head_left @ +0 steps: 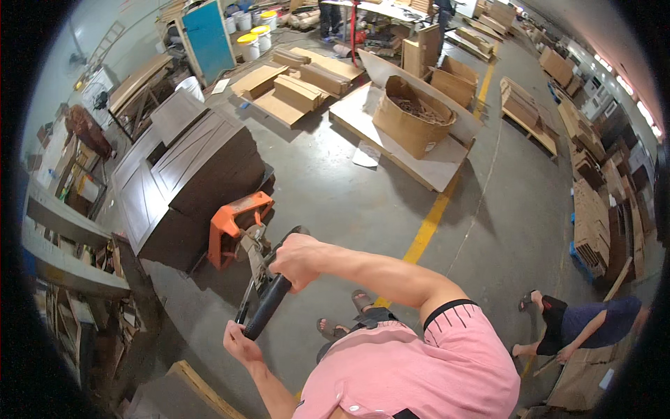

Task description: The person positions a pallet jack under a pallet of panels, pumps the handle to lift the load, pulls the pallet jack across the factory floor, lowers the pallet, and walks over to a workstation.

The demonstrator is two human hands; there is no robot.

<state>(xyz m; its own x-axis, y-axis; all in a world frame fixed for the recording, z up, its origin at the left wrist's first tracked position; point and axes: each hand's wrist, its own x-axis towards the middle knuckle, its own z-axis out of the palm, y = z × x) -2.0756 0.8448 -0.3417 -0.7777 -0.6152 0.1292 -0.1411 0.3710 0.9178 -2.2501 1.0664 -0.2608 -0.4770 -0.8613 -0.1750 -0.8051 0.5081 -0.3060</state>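
Note:
Both my hands grip the black looped handle (269, 300) of an orange pallet jack (234, 223). My right hand (296, 260) closes over the handle's upper end. My left hand (241, 342) holds its lower end near my body. The jack's forks run under a tall stack of dark brown door panels (185, 181) to my left front. My sandalled feet (345, 314) stand on the concrete floor just behind the handle.
A large cardboard box (412, 115) sits on a pale board ahead. Flat cardboard and wood stacks (300, 87) lie further back. A yellow floor line (429, 223) runs past me. Another person (579, 325) crouches at the right. Shelving (70, 265) crowds the left.

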